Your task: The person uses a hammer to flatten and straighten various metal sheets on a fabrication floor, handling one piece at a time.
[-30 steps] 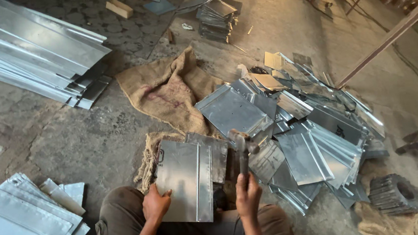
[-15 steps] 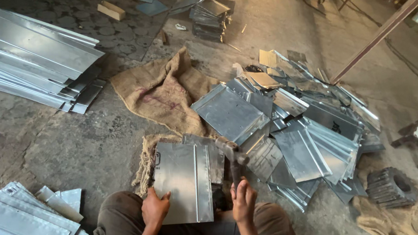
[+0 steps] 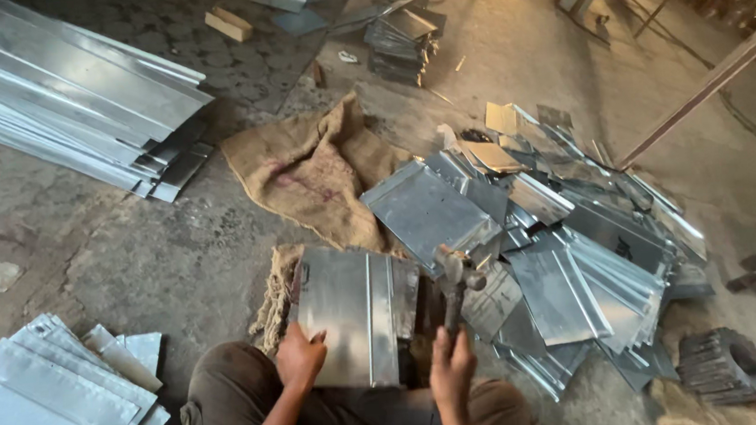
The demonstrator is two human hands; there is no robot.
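I sit on the floor with a folded sheet-metal panel [image 3: 350,314] lying in front of my knees. My left hand [image 3: 300,358] grips its near left edge. My right hand [image 3: 451,369] is closed around the wooden handle of a hammer [image 3: 452,279], whose metal head is raised just past the panel's right edge. A loose heap of similar bent metal panels [image 3: 560,243] spreads out to the right of the hammer.
A burlap sack [image 3: 316,168] lies beyond the panel. Long metal strips [image 3: 63,93] are stacked at the far left, flat sheets [image 3: 43,410] at the near left. A small pile of dark sheets [image 3: 400,35] and a wooden block [image 3: 227,24] lie further off. A slanted pole [image 3: 709,83] stands right.
My right hand, which was low beside the panel half a second ago, has lifted the hammer so its head stands up above the panel's right edge. The left hand stays on the panel.
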